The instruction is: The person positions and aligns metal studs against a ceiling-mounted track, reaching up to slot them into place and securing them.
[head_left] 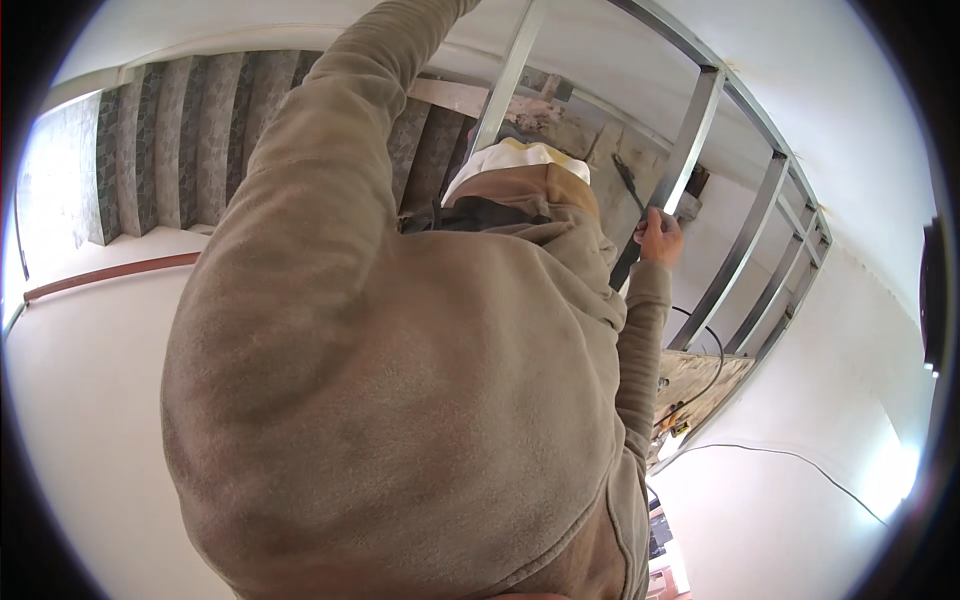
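My right hand [660,238] is closed at a grey metal bar [692,140] of an open frame, its fingers curled against the bar's edge. Beside those fingers a dark, thin tool-like object [627,180] slants up and left; I cannot tell whether it touches the hand. My left arm [375,55], in a brown-grey sleeve, reaches up and out past the top edge, so the left hand is out of sight. Another metal bar [510,75] stands between my arms. Below my hoodie's hem, white cloth [520,155] shows at my waist.
Patterned grey stairs [180,140] descend at the left, beside a red-brown rail [110,275]. More frame bars [745,245] run along the right. A board [710,385] with small items lies below, with a black cable [720,350] looping over it. A white wall [840,380] bounds the right.
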{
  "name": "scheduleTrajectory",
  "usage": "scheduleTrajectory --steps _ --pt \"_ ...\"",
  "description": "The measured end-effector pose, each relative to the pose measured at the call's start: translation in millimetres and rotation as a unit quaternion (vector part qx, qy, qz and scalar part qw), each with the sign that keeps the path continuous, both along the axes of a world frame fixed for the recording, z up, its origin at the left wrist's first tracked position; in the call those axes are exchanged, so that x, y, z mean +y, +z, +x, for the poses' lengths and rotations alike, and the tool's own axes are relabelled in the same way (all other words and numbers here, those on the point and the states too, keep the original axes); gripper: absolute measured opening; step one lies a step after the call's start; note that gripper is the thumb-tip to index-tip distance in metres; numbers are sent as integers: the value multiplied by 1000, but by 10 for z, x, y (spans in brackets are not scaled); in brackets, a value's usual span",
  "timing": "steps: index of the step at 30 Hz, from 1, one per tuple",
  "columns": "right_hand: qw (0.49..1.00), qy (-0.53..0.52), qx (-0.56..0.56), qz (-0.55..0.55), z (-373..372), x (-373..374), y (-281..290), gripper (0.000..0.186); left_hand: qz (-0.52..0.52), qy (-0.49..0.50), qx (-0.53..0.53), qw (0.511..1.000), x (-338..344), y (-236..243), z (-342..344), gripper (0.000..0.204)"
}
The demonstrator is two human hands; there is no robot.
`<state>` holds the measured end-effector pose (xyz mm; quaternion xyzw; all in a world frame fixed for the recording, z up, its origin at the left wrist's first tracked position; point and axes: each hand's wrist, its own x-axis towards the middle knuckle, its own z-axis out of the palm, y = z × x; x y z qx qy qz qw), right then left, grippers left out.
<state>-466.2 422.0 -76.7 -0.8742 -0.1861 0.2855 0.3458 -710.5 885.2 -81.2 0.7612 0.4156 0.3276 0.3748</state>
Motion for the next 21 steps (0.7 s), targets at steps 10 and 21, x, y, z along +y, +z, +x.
scheduleTrajectory --steps 10,21 --pt "1000 13 -17 -3 -46 61 47 26 42 5 18 999 69 -29 -82 22" --pt "1000 -3 -6 9 -9 1 -24 25 -47 -10 -1 999 -15 174 -58 24"
